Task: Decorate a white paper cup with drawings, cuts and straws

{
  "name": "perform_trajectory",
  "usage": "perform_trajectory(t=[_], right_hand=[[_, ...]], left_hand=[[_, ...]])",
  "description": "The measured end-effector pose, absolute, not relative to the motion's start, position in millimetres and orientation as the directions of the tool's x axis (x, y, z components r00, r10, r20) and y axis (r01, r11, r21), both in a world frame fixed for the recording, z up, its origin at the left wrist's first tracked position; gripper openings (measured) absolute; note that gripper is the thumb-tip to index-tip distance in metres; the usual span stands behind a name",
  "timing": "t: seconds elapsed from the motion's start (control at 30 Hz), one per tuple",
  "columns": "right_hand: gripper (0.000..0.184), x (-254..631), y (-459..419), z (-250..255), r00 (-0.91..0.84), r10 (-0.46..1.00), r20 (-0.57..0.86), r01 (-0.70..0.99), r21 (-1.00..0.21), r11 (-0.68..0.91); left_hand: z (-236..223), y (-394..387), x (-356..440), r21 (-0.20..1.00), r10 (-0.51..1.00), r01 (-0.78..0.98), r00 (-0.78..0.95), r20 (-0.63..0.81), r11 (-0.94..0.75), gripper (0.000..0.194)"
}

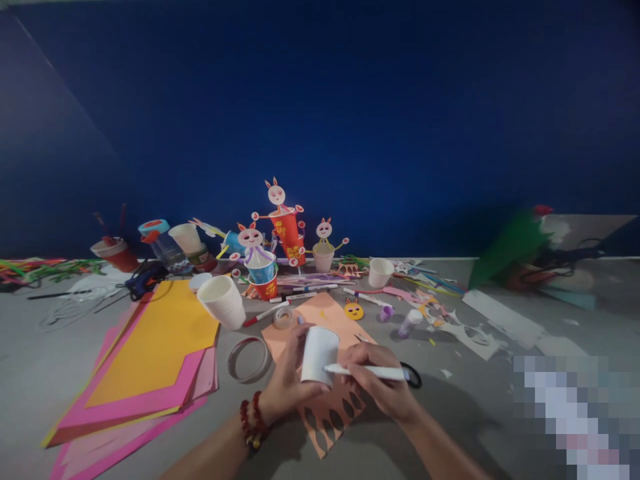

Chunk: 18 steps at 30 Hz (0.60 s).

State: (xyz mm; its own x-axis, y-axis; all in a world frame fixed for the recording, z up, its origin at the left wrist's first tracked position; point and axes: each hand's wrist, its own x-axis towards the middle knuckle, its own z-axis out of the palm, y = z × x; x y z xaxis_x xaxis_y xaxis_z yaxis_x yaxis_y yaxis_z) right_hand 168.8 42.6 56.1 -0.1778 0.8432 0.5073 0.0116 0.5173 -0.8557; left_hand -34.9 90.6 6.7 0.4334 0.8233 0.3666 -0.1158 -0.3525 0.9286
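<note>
My left hand (286, 380) is closed around a white paper cup (320, 353), tilted above the table. In my right hand (377, 387) a white marker (380, 372) is gripped, its tip at the cup's side. Beneath both hands lies a sheet of orange paper (320, 310) with petal-shaped holes cut along its near edge. An orange bunny-face cutout (353, 309) rests beside the sheet. The black handle of what looks like scissors (412, 375) shows past my right hand.
Coloured paper sheets (165, 333), a large white cup (221, 301) and a tape roll (249, 359) lie to the left. Bunny figures on paper cups (285, 230) stand at the back. A glue stick (411, 321), paper scraps (470, 337) and a small white cup (381, 272) are rightward.
</note>
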Motion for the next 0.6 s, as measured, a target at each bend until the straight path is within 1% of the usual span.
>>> perform_trajectory(t=[0.17, 0.3, 0.4, 0.6], right_hand=[[0.025, 169.0, 42.6, 55.0, -0.222, 0.833, 0.507, 0.034, -0.85, 0.526], [0.027, 169.4, 42.4, 56.9, -0.197, 0.833, 0.517, 0.056, -0.842, 0.537], [0.028, 170.1, 41.5, 55.1, -0.24, 0.836, 0.494, 0.066, -0.85, 0.522], [0.027, 172.8, 42.6, 44.5, -0.167, 0.874, 0.456, 0.045, -0.882, 0.469]], left_hand=[[7.2, 91.0, -35.3, 0.934, 0.82, -0.073, 0.458, 0.342, -0.349, 0.089], [9.6, 90.4, -35.4, 0.93, 0.82, -0.04, 0.457, 0.343, -0.366, 0.092], [10.6, 92.1, -35.9, 0.926, 0.821, -0.011, 0.457, 0.341, -0.378, 0.087], [7.7, 97.4, -38.3, 0.919, 0.828, -0.017, 0.427, 0.362, -0.393, 0.095]])
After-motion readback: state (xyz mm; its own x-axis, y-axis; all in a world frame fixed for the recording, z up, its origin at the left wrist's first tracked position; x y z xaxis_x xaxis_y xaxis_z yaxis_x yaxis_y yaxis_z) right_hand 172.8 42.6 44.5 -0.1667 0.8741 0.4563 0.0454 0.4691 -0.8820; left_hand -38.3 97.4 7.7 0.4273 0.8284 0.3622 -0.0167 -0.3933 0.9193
